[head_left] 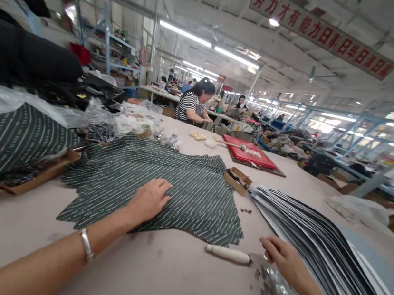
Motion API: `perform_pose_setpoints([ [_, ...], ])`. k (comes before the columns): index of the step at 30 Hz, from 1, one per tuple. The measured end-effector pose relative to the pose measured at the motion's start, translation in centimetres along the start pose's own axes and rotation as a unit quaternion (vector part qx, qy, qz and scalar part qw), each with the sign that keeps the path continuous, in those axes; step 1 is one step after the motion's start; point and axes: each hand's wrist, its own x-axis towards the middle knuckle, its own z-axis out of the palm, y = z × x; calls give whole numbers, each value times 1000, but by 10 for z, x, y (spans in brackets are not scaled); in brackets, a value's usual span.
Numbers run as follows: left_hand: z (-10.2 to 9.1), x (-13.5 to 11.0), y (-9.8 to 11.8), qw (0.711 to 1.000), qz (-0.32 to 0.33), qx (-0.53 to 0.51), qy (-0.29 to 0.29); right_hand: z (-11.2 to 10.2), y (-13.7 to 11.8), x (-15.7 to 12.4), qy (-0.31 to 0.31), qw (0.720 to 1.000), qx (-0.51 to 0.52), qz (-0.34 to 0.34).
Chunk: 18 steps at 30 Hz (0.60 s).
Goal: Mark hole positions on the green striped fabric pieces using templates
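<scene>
While a wide, pale pinkish-grey table [166,278] fills the front, a long, whitish banner [322,31] with red Chinese writing hangs up high. It starts 努力才有能力, and its end is too blurry to read. On the table lies a big pile of dark green cloth pieces with slanted white stripes [191,190]; the tiny white marks between the stripes are too small to read. To its right is a bent stack of thin black and white sheets [315,238]. The left hand [149,201] rests palm down on the cloth, fingers close together, thumb a little apart. The right hand [282,256] is near the stack, fingers curled in; I cannot tell if they pinch anything. Close by are a crumpled, clear plastic bag [282,287], a smooth, cream-white, stick-shaped handle [229,254] and small dark bits [266,290].
</scene>
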Motion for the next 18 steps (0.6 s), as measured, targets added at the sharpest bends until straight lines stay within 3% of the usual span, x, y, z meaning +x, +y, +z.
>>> perform_pose_setpoints([
  [4,-10,36,-43,997,-52,51,-33,28,-11,-42,49,994,100,-11],
  [8,-8,52,-57,993,-60,74,-70,67,-22,-62,86,993,69,-38],
  [11,-6,62,-54,990,-65,82,-93,84,-33,-59,82,993,59,-58],
  [14,-6,71,-52,987,-70,90,-110,89,-38,-49,83,993,82,-33],
  [18,-16,76,-69,986,-81,95,-114,95,-33,-32,113,983,144,-26],
])
